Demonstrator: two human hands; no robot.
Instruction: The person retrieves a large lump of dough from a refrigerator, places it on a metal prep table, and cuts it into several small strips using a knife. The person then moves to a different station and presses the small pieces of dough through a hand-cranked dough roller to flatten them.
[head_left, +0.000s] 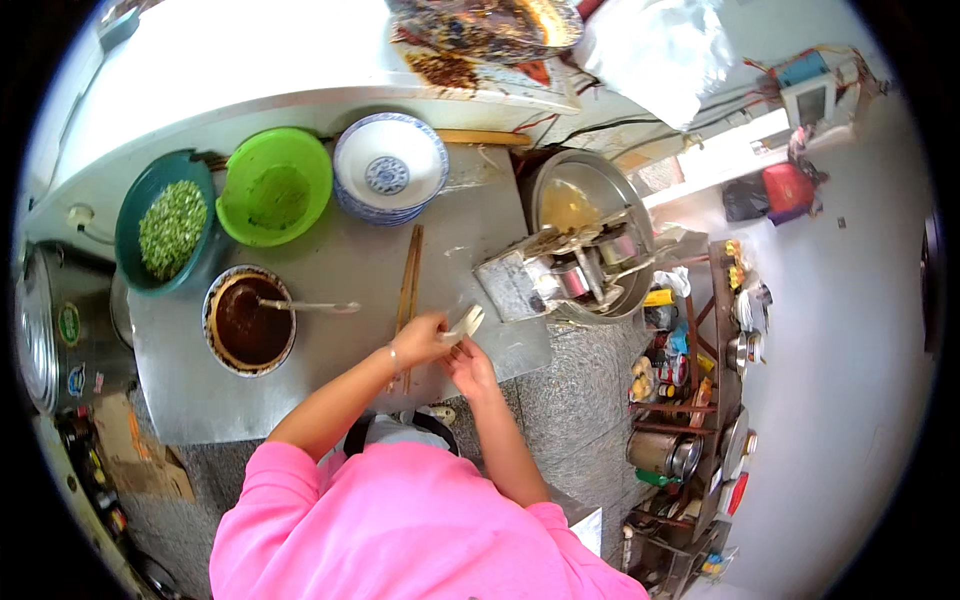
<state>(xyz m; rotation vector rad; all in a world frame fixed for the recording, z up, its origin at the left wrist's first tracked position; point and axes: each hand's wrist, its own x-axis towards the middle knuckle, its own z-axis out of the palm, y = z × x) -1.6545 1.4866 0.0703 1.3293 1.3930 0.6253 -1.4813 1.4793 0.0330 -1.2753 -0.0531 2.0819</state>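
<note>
My left hand (422, 341), with a bracelet at its wrist, grips a small whitish piece (471, 321) with a split end. I cannot make out what it is. Just below it my right hand (472, 369) is turned palm up, its fingers close against the piece and the left fingertips; its grip is partly hidden. Wooden chopsticks (411, 274) lie on the metal table (345, 262) and pass beneath my left hand. To the left stands a bowl of dark brown sauce (251, 326), with a spoon (315, 306) resting across its rim.
Along the back are a teal basin (129, 247) of chopped greens, a green plastic basin (319, 161) and stacked blue-and-white bowls (421, 161). A metal box of jars (514, 285) sits by a large steel pot (634, 195) at right. Crowded shelving (716, 330) stands farther right.
</note>
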